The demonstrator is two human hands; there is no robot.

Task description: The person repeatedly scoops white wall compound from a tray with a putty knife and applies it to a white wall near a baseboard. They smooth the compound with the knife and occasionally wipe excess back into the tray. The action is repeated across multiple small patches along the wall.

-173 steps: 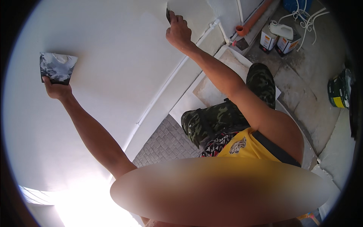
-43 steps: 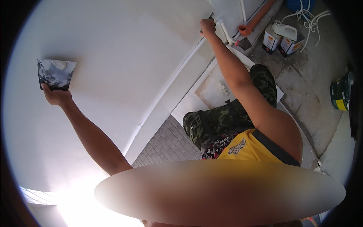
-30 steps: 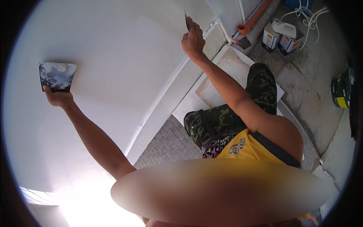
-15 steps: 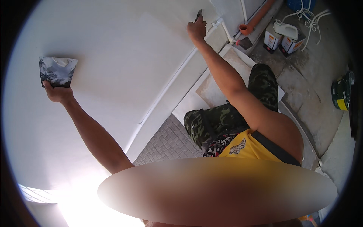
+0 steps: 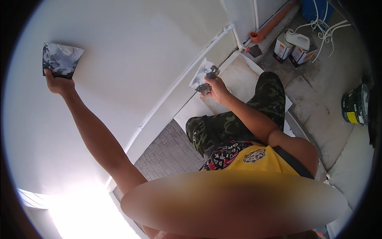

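Observation:
In my left hand (image 5: 59, 83), raised at the far left by the pale wall (image 5: 127, 63), is a dark flat putty spreader (image 5: 55, 59). White paste is smeared over its face, with a thicker lump near the top edge. My right hand (image 5: 217, 89) grips a second putty spreader (image 5: 199, 77) by its near side, fingers wrapped around it. This blade is also streaked with white and is tilted, its broad face showing. It hangs in front of the white pipe (image 5: 169, 89) along the wall, above my bent knees.
A pale stained board (image 5: 234, 81) lies beyond my camouflage trousers. Toward the far right are an orange pipe (image 5: 270, 26), square cans (image 5: 283, 49), a white jug (image 5: 297, 40), a white scrolled metal frame (image 5: 324, 32) and a blue container (image 5: 308, 10). A green bucket (image 5: 350, 107) stands at right.
My right hand has come down and back from the wall toward my knees, turning its spreader so the broad face shows. My left hand has risen slightly with its spreader.

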